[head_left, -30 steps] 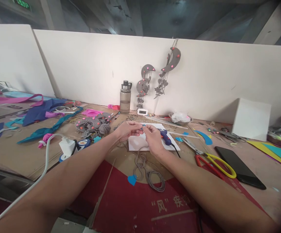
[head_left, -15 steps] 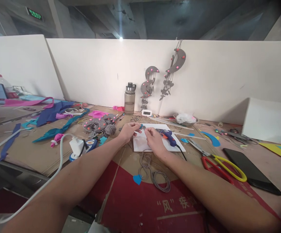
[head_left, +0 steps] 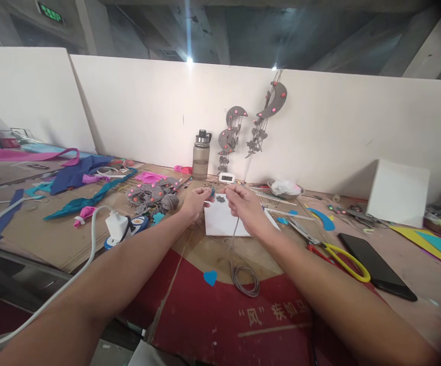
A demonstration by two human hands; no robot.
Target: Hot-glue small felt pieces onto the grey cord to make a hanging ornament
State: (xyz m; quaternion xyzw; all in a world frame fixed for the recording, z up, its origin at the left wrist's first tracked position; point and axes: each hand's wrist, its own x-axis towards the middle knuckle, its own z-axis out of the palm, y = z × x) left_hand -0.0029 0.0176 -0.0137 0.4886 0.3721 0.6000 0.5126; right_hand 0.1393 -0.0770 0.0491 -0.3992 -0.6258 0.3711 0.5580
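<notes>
My left hand [head_left: 197,202] pinches a small blue piece [head_left: 212,192] above the left edge of a white board [head_left: 224,223]. Close to its right, my right hand [head_left: 241,203] is closed on a thin grey cord [head_left: 236,227], which hangs down to a loose coil [head_left: 246,281] on the cardboard. Between the two hands a small grey flower shape [head_left: 221,199] shows over the board. My right hand and forearm hide the glue gun. A blue heart [head_left: 210,278] lies left of the coil.
Yellow-and-red scissors [head_left: 342,259] and a black phone [head_left: 376,267] lie at the right. A bottle [head_left: 201,155] stands behind the hands. Grey felt pieces with pink dots [head_left: 149,194] and a white plug [head_left: 117,226] are at the left. Moon ornaments [head_left: 273,101] hang on the white panel.
My right hand has risen slightly, drawing the cord up from the table. The hands are a little farther apart. The camera view has shifted, and the glue gun is now hidden.
</notes>
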